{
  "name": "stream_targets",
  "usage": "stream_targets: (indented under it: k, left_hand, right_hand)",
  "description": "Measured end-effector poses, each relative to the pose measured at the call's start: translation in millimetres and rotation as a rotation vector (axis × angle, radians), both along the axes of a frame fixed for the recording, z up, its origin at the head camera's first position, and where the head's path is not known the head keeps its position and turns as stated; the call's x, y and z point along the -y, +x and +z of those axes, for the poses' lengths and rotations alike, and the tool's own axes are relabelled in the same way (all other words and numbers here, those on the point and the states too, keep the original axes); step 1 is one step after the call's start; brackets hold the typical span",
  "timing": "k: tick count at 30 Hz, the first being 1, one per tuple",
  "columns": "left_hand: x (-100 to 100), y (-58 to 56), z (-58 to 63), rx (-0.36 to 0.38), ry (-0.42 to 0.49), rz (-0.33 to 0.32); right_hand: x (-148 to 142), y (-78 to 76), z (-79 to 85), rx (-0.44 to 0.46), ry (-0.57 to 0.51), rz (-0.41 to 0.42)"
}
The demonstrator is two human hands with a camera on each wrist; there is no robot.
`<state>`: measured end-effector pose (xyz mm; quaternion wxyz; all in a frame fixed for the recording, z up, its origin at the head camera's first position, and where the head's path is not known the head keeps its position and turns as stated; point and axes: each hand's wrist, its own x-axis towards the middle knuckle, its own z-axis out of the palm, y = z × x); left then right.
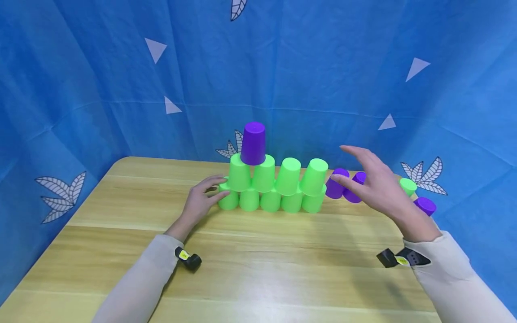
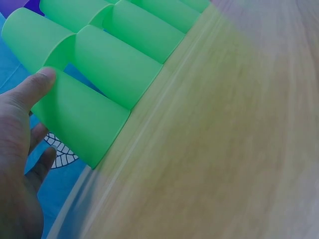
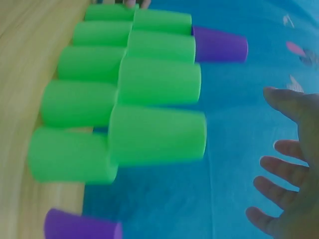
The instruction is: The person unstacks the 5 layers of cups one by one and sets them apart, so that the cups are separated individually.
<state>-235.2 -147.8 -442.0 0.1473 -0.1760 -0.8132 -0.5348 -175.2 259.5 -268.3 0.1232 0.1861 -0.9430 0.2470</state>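
Note:
Inverted green cups form two rows, a bottom row of several cups and an upper row of green cups (image 1: 288, 177) bridging their bases. One purple cup (image 1: 253, 144) sits upside down on the two leftmost upper cups. At the left end, my left hand (image 1: 198, 200) grips the outermost bottom green cup (image 2: 82, 117), thumb on its near side and other fingers partly hidden behind it. My right hand (image 1: 375, 186) is raised to the right of the stack, holding nothing, with thumb and fingers spread apart.
Behind and below the right hand stand two purple cups (image 1: 335, 189), beside the stack's right end. Farther right are another green cup (image 1: 408, 186) and a purple cup (image 1: 425, 206). A blue curtain (image 1: 282, 67) hangs right behind the wooden table (image 1: 262, 264).

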Motion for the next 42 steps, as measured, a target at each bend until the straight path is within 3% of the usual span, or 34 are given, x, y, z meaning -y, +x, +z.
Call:
stream_targets:
  k: [6, 11, 27, 42]
  left_hand:
    - [1.3, -0.2, 1.8, 0.003, 0.003, -0.004]
    - [0.7, -0.9, 0.7, 0.003, 0.004, -0.005]
    - [0.7, -0.3, 0.6, -0.005, -0.012, -0.005]
    - [-5.8, -0.2, 0.5, 0.007, -0.005, -0.016]
  right_hand:
    - [38.8, -15.1, 14.1, -0.038, 0.048, 0.117]
    - [68.5, -27.7, 24.2, 0.018, 0.049, 0.162]
    - [141.3, -65.3, 37.9, 0.12, 0.005, 0.123]
    - [159.9, -73.2, 29.6, 0.047, -0.059, 0.134]
